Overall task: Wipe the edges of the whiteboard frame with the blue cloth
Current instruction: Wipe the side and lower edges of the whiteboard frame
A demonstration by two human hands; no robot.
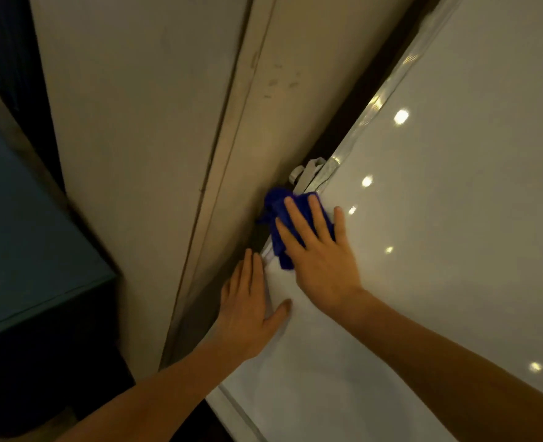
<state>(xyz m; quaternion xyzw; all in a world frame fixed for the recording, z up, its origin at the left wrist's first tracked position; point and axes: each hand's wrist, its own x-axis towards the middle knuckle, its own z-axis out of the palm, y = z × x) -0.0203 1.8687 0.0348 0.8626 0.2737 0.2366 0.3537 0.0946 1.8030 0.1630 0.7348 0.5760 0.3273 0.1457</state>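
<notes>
Head view looks down along the whiteboard frame (364,122), a silvery strip running diagonally from upper right to lower left beside the glossy whiteboard (455,218). The blue cloth (278,215) lies bunched on that strip about halfway down, spilling partly over its outer side. The right hand (321,260) presses flat on the cloth with fingers spread and extended, palm down; it pins the cloth rather than gripping it, and its little finger rests on the bare board. Just below, the left hand (248,301) lies open against the frame, fingers straight along the edge, thumb on the board face, holding nothing.

Directly above the cloth a small grey bracket (308,173) juts from the frame, touching or nearly touching the cloth's upper end. Beyond it the strip runs on unobstructed toward the top. A narrow dark gap separates the frame from the beige wall panel (155,138) alongside. A teal cabinet (24,250) stands well apart at left. Ceiling lights reflect as bright spots on the board.
</notes>
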